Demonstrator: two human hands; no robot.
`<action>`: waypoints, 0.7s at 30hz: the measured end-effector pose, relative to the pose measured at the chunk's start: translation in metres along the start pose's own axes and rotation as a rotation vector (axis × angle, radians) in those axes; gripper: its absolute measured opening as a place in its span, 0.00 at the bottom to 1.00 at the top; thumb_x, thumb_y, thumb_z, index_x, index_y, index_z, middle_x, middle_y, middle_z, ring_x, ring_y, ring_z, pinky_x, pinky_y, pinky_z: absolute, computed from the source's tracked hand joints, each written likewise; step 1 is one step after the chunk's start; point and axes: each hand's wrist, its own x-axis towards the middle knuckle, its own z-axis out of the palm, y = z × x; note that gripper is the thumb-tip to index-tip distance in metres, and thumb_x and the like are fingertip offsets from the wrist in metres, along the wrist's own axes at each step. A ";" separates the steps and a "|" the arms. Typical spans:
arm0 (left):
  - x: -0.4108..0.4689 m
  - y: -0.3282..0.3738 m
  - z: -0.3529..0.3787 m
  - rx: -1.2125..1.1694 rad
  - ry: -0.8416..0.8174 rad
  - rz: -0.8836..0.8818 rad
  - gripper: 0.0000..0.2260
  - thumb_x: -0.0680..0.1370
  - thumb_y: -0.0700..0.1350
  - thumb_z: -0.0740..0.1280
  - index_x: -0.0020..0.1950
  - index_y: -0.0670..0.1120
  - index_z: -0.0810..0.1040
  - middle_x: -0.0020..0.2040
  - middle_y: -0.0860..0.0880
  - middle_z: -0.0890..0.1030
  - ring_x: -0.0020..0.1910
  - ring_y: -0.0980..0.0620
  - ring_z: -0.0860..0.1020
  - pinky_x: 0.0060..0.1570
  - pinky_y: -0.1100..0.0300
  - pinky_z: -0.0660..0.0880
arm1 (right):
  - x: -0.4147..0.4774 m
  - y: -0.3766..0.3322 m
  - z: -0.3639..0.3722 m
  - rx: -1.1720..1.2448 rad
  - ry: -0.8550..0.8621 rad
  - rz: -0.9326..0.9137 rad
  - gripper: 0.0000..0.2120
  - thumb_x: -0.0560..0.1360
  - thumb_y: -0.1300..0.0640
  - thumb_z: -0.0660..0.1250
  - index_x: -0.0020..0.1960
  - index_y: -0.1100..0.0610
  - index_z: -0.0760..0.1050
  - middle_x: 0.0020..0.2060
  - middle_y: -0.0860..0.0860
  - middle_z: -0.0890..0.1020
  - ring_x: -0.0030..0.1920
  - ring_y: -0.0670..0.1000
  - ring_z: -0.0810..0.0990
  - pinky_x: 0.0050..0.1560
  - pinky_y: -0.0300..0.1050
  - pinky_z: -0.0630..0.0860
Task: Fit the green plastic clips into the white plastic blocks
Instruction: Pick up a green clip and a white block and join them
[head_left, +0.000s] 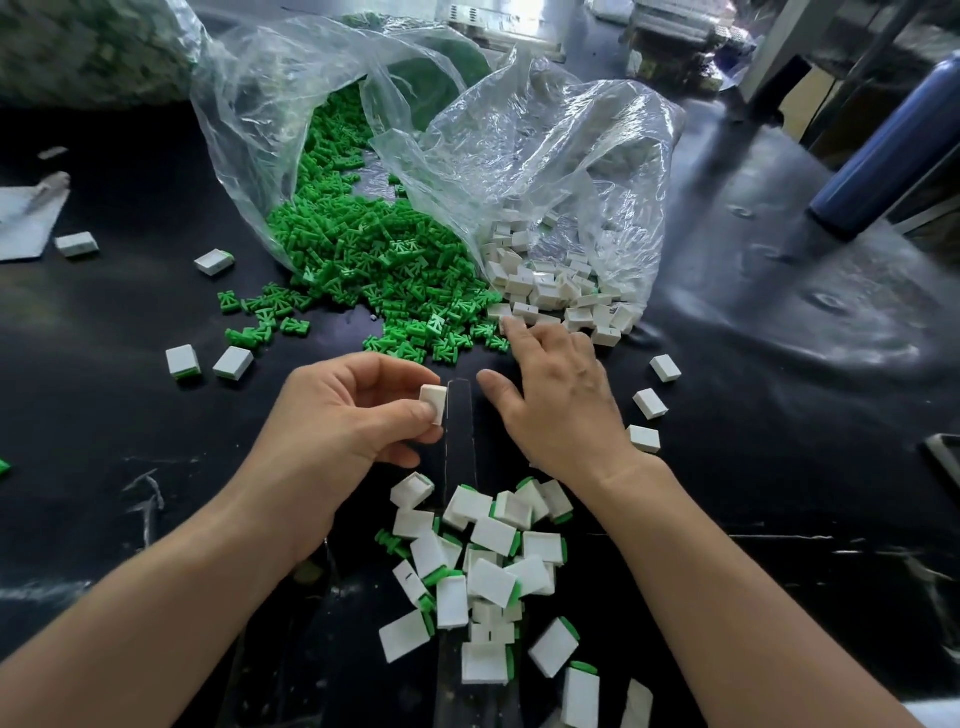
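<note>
Left hand pinches one white block between thumb and fingers above the black table. Right hand, palm down with fingers extended, touches the near edge of the green clips spilling from a clear bag. Bare tabletop flanks both wrists.

Bright daylight from upper right, glare on plastic bags (edges bowed), far corners soft.

Green clip cut by left edge, blue bottle top by right edge
</note>
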 end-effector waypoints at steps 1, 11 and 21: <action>0.000 0.000 0.000 0.001 0.000 0.003 0.08 0.70 0.31 0.69 0.40 0.43 0.81 0.34 0.48 0.84 0.31 0.55 0.81 0.28 0.67 0.76 | 0.001 0.000 0.001 -0.024 -0.011 0.003 0.26 0.78 0.45 0.56 0.73 0.52 0.59 0.65 0.52 0.66 0.65 0.54 0.60 0.64 0.48 0.57; -0.002 0.002 0.001 0.028 -0.036 0.028 0.11 0.67 0.30 0.71 0.32 0.46 0.83 0.32 0.48 0.83 0.31 0.56 0.80 0.28 0.67 0.76 | -0.001 -0.002 -0.005 0.095 0.092 -0.055 0.04 0.74 0.56 0.67 0.45 0.56 0.73 0.41 0.48 0.70 0.50 0.53 0.72 0.51 0.44 0.65; -0.002 0.004 0.001 -0.120 -0.075 0.004 0.12 0.71 0.28 0.65 0.43 0.43 0.82 0.34 0.44 0.80 0.32 0.51 0.82 0.31 0.65 0.77 | -0.011 -0.003 -0.014 0.314 0.138 -0.049 0.08 0.73 0.62 0.66 0.51 0.55 0.79 0.42 0.49 0.79 0.46 0.51 0.77 0.51 0.42 0.71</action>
